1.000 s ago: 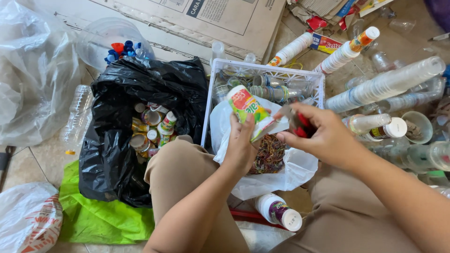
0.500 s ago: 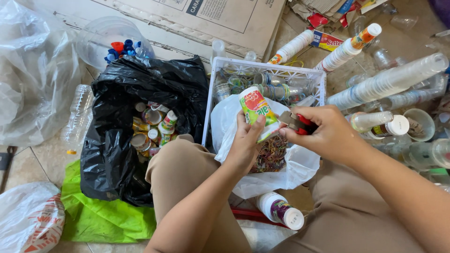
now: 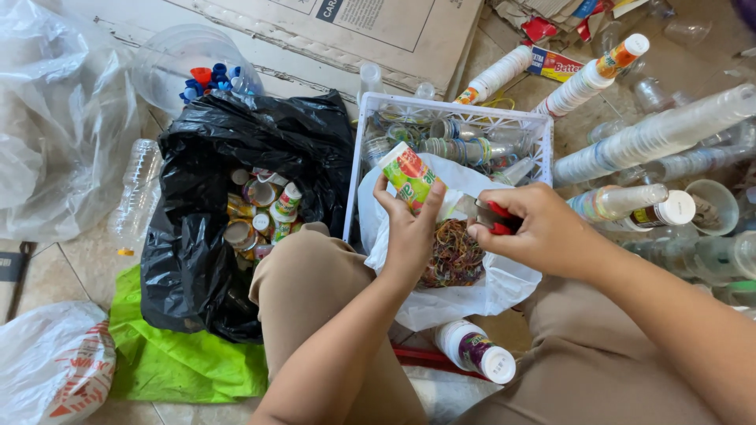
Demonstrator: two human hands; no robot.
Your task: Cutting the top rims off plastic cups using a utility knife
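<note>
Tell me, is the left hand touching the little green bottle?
Touching. The head view shows the left hand wrapped around the green bottle, fingers pressed against its sides.

Single view, head-mounted, looking steeply down over seated knees onto a tiled floor (image 3: 67,264). Close range: left hand (image 3: 409,228) and right hand (image 3: 535,232) at frame centre, forearms entering from the lower edge. White crate (image 3: 449,110) upper centre, black bag (image 3: 236,149) left of centre, flattened cardboard (image 3: 346,31) along the top edge. No second view, no shared area.
</note>
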